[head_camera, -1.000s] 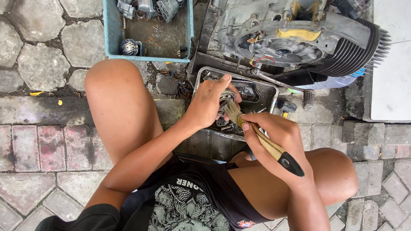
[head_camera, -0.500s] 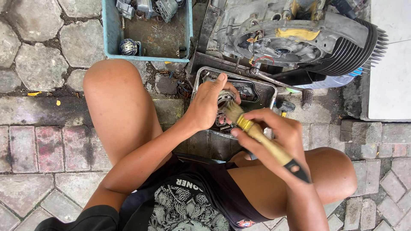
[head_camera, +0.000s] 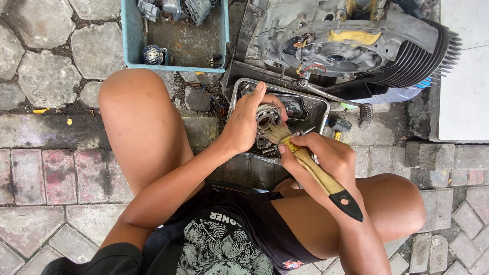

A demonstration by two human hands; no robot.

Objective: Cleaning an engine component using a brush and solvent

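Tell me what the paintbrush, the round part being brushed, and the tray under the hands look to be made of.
Paintbrush: wooden handle, tan, apparently varnished, black-dipped tip, pale bristles. Round part in the left hand: metal, dull grey with a shiny ring, probably steel. Tray: thin sheet metal, bright rolled rim, grimy dark inside. The right hand grips the brush.
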